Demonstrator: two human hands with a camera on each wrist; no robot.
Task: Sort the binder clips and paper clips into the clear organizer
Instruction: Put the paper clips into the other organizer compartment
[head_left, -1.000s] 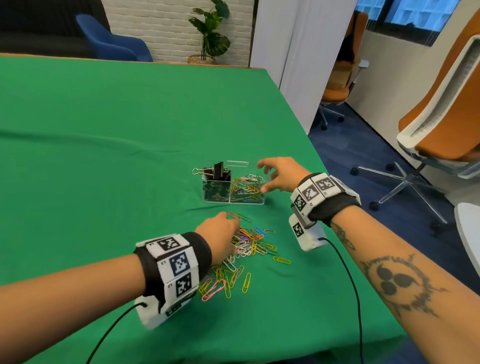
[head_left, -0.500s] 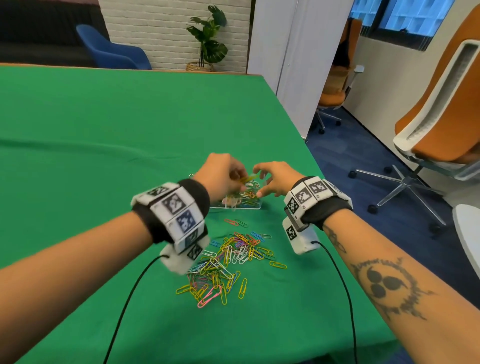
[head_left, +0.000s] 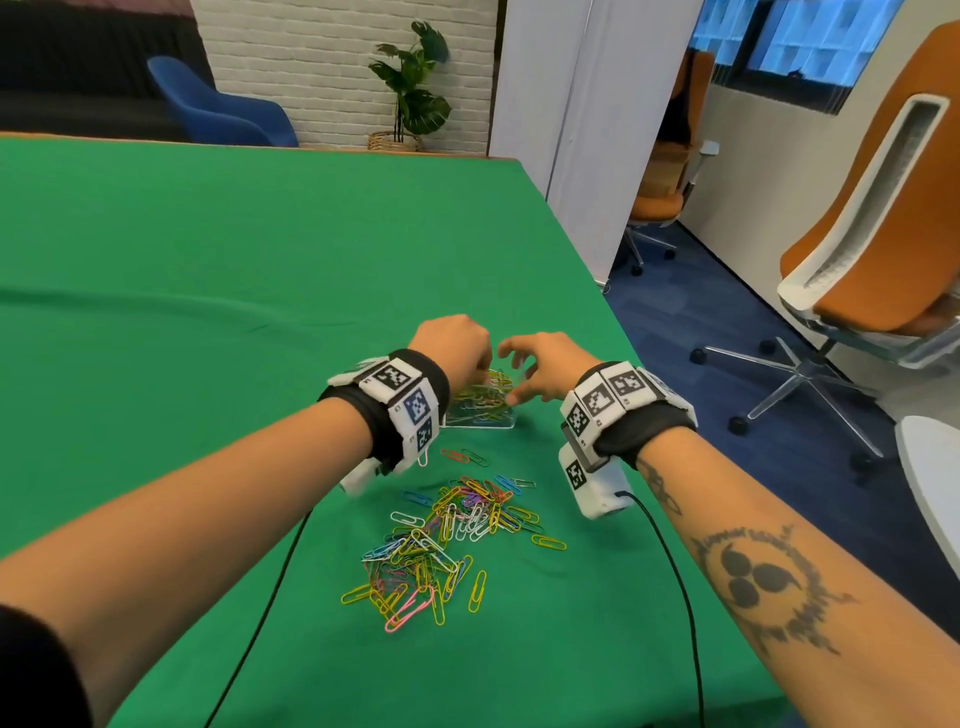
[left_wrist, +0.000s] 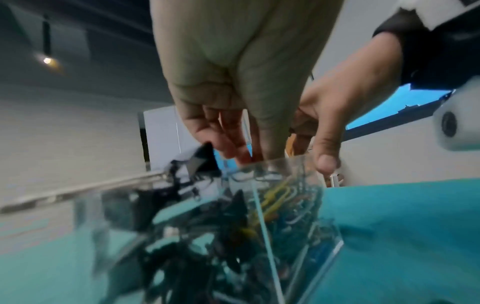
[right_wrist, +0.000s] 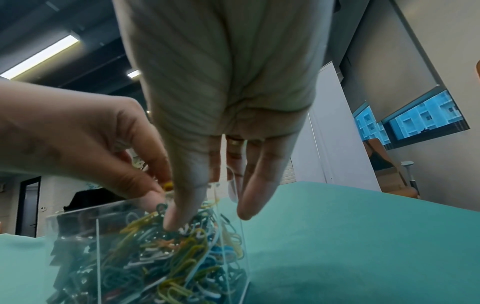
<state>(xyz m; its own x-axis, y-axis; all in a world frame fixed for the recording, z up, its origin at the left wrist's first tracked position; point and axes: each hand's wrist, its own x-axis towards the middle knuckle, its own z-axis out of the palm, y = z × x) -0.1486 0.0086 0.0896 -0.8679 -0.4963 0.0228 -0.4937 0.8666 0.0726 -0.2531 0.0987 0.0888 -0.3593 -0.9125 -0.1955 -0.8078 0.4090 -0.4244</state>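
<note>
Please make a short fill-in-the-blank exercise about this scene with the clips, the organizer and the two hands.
1. The loose paper clips lie on a ____ cloth.
2. Both hands are over the clear ____.
3. In the organizer, the compartment under the right hand holds ____ clips.
4. The left hand has its fingers ____.

Missing words: green; organizer; paper; curled

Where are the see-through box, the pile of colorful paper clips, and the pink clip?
clear organizer (head_left: 480, 422): head view, front bottom edge.
pile of paper clips (head_left: 457, 530): head view, middle of heap.
pink paper clip (head_left: 410, 609): head view, its long loop.
</note>
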